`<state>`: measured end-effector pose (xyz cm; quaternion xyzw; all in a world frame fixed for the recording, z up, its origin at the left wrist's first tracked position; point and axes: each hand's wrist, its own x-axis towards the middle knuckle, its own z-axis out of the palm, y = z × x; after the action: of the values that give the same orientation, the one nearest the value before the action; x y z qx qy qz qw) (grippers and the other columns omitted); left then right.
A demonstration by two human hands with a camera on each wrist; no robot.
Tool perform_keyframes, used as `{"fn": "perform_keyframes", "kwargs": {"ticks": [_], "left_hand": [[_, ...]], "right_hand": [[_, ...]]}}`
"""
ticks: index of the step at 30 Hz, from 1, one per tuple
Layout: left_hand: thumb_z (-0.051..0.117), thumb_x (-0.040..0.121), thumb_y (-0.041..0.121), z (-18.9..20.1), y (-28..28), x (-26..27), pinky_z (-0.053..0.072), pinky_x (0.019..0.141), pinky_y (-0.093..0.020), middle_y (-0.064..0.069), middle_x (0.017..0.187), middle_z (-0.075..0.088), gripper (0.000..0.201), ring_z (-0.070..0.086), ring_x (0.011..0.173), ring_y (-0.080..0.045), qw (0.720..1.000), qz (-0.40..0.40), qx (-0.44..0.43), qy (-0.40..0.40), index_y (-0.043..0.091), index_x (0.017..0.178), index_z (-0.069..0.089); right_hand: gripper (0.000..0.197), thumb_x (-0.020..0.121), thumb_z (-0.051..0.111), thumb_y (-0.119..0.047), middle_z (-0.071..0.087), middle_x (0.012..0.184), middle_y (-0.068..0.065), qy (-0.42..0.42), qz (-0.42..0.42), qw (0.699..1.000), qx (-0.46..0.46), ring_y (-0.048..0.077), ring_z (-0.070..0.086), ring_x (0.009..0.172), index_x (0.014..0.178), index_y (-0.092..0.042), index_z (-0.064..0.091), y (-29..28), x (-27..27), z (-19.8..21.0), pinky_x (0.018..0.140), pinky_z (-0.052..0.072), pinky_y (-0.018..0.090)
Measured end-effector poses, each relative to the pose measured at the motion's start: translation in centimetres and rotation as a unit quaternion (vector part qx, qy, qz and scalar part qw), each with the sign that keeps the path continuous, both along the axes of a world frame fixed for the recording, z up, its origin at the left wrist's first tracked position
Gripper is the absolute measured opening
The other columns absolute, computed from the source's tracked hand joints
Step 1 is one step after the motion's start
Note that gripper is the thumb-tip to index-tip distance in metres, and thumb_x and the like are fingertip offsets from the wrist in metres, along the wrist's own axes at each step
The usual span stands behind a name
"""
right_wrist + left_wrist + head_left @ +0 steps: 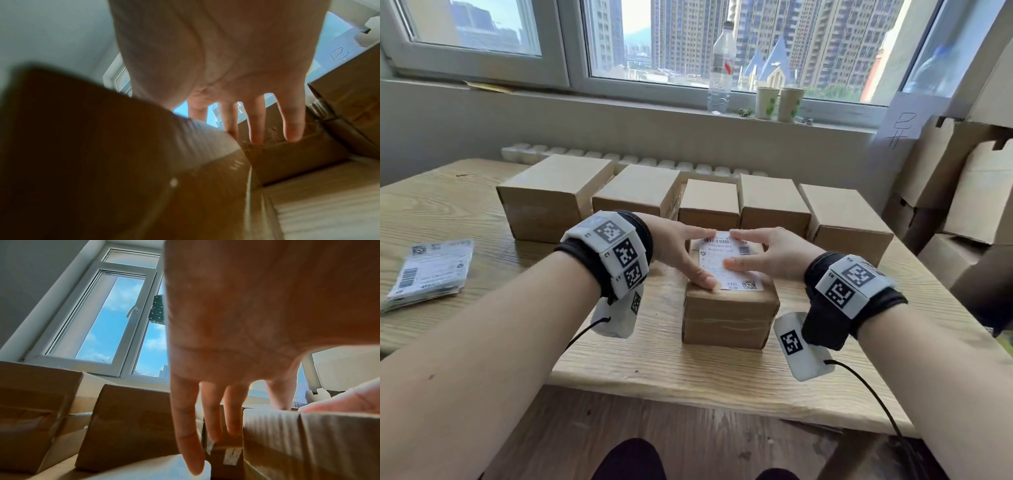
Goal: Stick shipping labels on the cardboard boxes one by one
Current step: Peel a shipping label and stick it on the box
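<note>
A small cardboard box (729, 315) stands near the table's front edge with a white shipping label (726, 255) lying on its top. My left hand (681, 250) presses the label's left side with straight fingers, thumb at the near-left corner. My right hand (767, 253) presses the right side, fingers spread flat and thumb on the label's middle. In the left wrist view the left hand's fingers (211, 415) hang straight beside the box (308, 443). In the right wrist view the straight fingers (257, 120) reach over the box (102, 146).
Several unlabelled cardboard boxes (774, 202) stand in a row just behind. A stack of labels (431, 270) lies at the table's left. Large cartons (962, 192) pile up at the right. A water bottle (720, 68) and two paper cups (779, 102) sit on the windowsill.
</note>
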<state>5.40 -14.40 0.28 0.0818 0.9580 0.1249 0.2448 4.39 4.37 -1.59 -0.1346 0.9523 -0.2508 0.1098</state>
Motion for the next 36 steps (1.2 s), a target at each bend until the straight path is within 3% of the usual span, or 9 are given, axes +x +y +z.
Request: {"fn": "perform_keyframes", "kwargs": {"ticks": [7,12,17,20,23,26,28,31,36], "left_hand": [[0.073,0.063,0.057,-0.5,-0.2,-0.5,0.021,0.116,-0.041,0.008,0.158,0.01,0.113,0.017,0.143,-0.018,0.998,0.029,0.043,-0.033,0.043,0.148,-0.001],[0.072,0.068,0.053,-0.8,-0.1,-1.0,0.024,0.112,-0.04,0.007,0.158,0.007,0.112,0.016,0.144,-0.02,0.997,0.042,0.049,-0.044,0.041,0.148,-0.006],[0.054,0.08,0.062,-1.7,0.5,-0.8,0.026,0.109,-0.035,0.004,0.157,0.016,0.095,0.024,0.141,-0.019,0.995,0.06,0.071,-0.018,0.039,0.148,-0.008],[0.039,0.092,0.055,-2.3,0.6,-0.6,0.024,0.109,-0.031,0.0,0.154,0.026,0.069,0.032,0.138,-0.021,0.993,0.066,0.082,0.05,0.034,0.15,0.007],[0.04,0.096,0.047,-2.5,0.4,-0.7,0.034,0.1,-0.029,0.0,0.142,0.047,0.049,0.046,0.127,-0.019,0.982,0.079,0.081,0.155,0.032,0.142,0.036],[0.045,0.094,0.046,-2.9,0.6,-1.0,0.042,0.096,-0.029,0.005,0.13,0.058,0.036,0.054,0.118,-0.016,0.963,0.113,0.084,0.228,0.036,0.127,0.055],[0.048,0.093,0.045,-3.1,0.9,-1.3,0.043,0.097,-0.032,0.007,0.131,0.057,0.032,0.051,0.119,-0.015,0.954,0.124,0.074,0.262,0.037,0.121,0.06],[0.055,0.091,0.037,-3.2,1.1,-1.4,0.034,0.105,-0.037,0.008,0.144,0.041,0.024,0.033,0.133,-0.014,0.938,0.104,0.064,0.326,0.033,0.112,0.067],[0.058,0.09,0.033,-3.5,1.3,-1.3,0.037,0.098,-0.028,0.006,0.117,0.064,0.021,0.045,0.116,-0.013,0.919,0.062,0.062,0.385,0.029,0.105,0.072]], "right_hand": [[0.066,0.088,0.043,-0.06,0.04,0.148,0.003,0.035,-0.025,0.996,0.079,0.023,0.041,0.132,0.146,-0.031,0.029,-0.4,-1.1,-1.2,0.106,0.033,0.034],[0.053,0.096,0.024,-0.055,0.002,0.16,-0.003,0.062,0.012,0.983,0.17,0.022,0.0,0.147,0.147,-0.044,0.015,-1.3,-1.3,-1.6,0.117,0.007,0.05],[0.052,0.097,0.023,-0.052,-0.001,0.16,-0.01,0.046,0.032,0.991,0.125,0.018,-0.005,0.147,0.147,-0.045,0.01,-1.4,-1.1,-2.4,0.117,0.001,0.051],[0.05,0.099,0.022,-0.046,0.002,0.16,-0.009,0.043,-0.002,0.993,0.107,0.018,0.0,0.147,0.148,-0.04,0.014,-1.4,-1.5,-2.6,0.118,0.003,0.049],[0.044,0.101,0.031,-0.036,0.021,0.157,-0.004,0.047,-0.016,0.998,0.042,0.018,0.019,0.144,0.145,-0.035,0.032,-1.2,-1.6,-2.0,0.116,0.014,0.031],[0.036,0.099,0.041,-0.031,0.05,0.14,-0.005,0.067,-0.043,0.997,-0.004,0.013,0.049,0.117,0.133,-0.035,0.051,-1.1,-1.2,-1.3,0.09,0.035,0.02],[0.033,0.097,0.045,-0.03,0.055,0.135,-0.006,0.079,-0.05,0.995,-0.025,0.011,0.052,0.107,0.127,-0.036,0.057,-1.2,-0.9,-1.1,0.084,0.037,0.019],[0.031,0.097,0.046,-0.026,0.047,0.143,-0.006,0.132,-0.012,0.991,0.016,0.016,0.044,0.128,0.123,-0.034,0.062,-0.9,-0.5,-1.1,0.1,0.033,0.024],[0.028,0.095,0.052,-0.024,0.056,0.135,-0.009,0.158,0.045,0.986,0.011,0.013,0.049,0.125,0.118,-0.029,0.067,0.1,0.3,-1.1,0.108,0.033,0.025]]}}
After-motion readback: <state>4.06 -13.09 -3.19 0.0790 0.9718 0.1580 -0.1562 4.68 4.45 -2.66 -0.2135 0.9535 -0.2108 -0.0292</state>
